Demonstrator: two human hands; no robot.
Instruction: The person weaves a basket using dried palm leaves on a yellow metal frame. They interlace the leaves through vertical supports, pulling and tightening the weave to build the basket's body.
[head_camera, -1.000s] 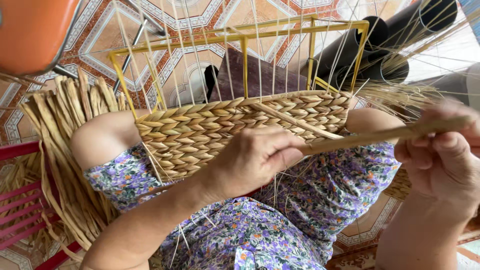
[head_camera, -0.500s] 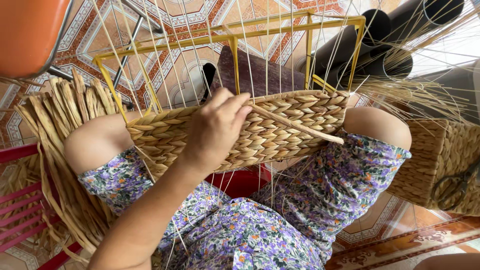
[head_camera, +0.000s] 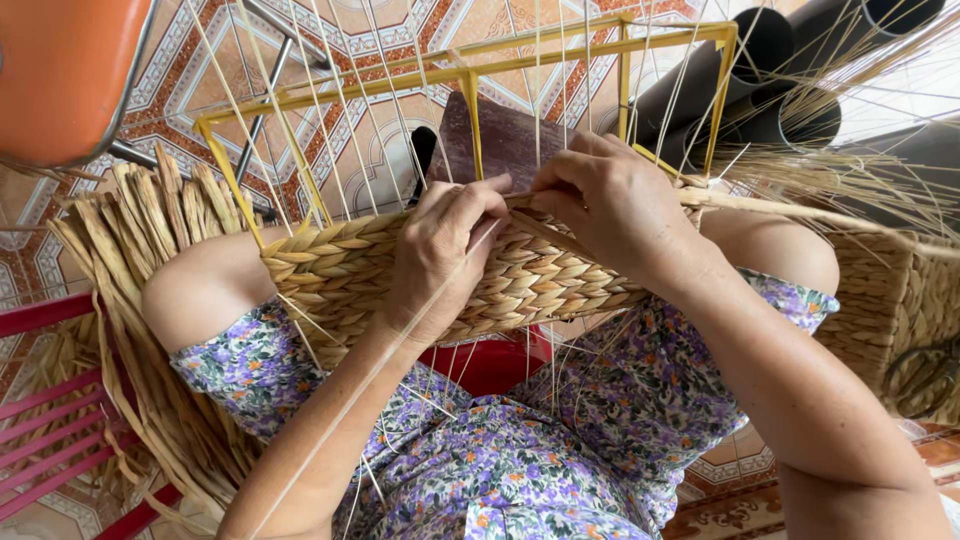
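Straw basket (head_camera: 330, 275) under both hands (head_camera: 440, 250)

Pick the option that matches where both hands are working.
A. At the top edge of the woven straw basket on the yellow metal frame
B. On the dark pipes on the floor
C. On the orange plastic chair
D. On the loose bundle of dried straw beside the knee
A: the left hand and right hand both pinch a flat strand at the upper rim of the woven straw basket, below the yellow metal frame.
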